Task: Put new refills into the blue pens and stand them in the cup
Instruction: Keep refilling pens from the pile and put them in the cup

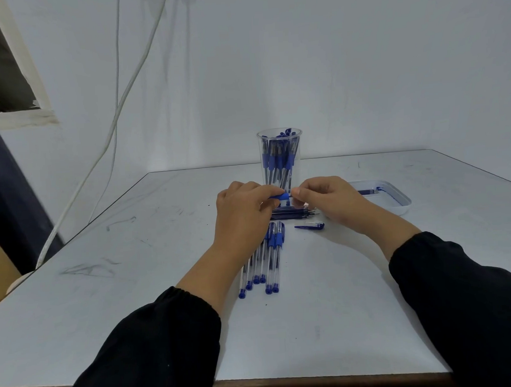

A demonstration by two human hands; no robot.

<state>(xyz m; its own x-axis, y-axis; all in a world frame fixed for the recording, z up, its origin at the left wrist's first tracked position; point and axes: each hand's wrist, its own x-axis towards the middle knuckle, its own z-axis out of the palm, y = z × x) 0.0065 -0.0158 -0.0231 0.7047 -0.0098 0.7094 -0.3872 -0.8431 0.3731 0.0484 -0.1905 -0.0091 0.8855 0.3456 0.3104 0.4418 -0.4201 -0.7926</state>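
1. Right now both hands meet just in front of the cup [280,159], working one blue pen [282,197] between them, lifted off the worktop [134,290].
2. My left hand [243,207] has its fingers curled round the pen's blue grip section, and my right hand [323,199] pinches something at the pen's other side (fingers hide it, so I cannot tell whether it is the tip or a refill). Holding it at both ends like this suits twisting or pulling the parts apart, I judge.
3. A loose blue cap [309,226] lies on the worktop just beside the right wrist, apparently set aside so the pen can be opened.
4. New refills [294,213] lie in a row directly below the hands, close enough to pick up without reaching.
5. Pens waiting their turn [264,261] lie bunched side by side nearer me, partly under the left wrist.
6. Finished pens stand in the clear cup, which is already fairly full.
7. A white tray [398,198] to the right holds a few thin refills, probably the old ones, kept apart from the new.
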